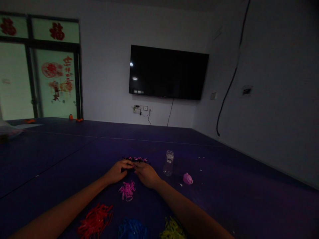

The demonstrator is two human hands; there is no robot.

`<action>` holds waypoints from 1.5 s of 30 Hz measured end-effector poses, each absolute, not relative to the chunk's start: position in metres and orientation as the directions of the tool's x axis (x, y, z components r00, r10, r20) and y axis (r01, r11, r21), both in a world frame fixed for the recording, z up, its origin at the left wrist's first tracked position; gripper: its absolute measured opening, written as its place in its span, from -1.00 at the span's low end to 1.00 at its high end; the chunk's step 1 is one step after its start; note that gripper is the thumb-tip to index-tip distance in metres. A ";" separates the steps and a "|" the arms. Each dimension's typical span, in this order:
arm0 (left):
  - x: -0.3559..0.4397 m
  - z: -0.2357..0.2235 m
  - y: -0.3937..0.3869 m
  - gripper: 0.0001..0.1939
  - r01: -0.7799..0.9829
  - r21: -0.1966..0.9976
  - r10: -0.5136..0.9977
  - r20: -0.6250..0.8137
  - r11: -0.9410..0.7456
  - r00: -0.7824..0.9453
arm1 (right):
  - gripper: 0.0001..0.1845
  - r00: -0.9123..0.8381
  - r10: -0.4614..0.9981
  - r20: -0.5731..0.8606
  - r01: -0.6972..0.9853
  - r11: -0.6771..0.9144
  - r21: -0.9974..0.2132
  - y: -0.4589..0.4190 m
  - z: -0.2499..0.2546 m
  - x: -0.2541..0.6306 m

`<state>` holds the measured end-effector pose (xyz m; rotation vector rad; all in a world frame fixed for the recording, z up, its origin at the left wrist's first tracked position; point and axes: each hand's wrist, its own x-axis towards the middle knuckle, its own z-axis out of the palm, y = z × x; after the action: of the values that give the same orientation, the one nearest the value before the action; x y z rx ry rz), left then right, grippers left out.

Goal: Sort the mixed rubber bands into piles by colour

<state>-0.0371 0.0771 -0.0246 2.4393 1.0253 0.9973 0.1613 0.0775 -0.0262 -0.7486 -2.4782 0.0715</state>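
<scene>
My left hand (118, 171) and my right hand (147, 174) meet at the fingertips, against the near side of a dark strip with pink bands on it (136, 159). The fingers of both hands are bent and pressed together; whatever lies between them is too small and dim to make out. The strip lies flat on the dark purple surface (82, 152), its near side partly covered by my fingers. Between my forearms sits a small loose pile of pink bands (127, 191), just nearer than the hands.
Closer to me lie piles of red bands (96, 220), blue bands (133, 229) and yellow bands (172, 229). Right of my hands a clear plastic bottle (168, 164) stands near a small pink object (187, 179). A television (169, 73) hangs on the far wall.
</scene>
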 end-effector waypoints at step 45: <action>-0.035 -0.031 0.080 -0.76 0.846 0.260 0.815 0.498 -0.466 0.296 | -0.78 -0.714 0.446 0.540 0.530 0.848 0.000 0.086 -0.034 0.160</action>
<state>-0.0345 0.0798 -0.0313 2.5706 1.6495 0.9351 0.1605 0.0856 -0.0339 -0.7132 -2.4852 -0.2084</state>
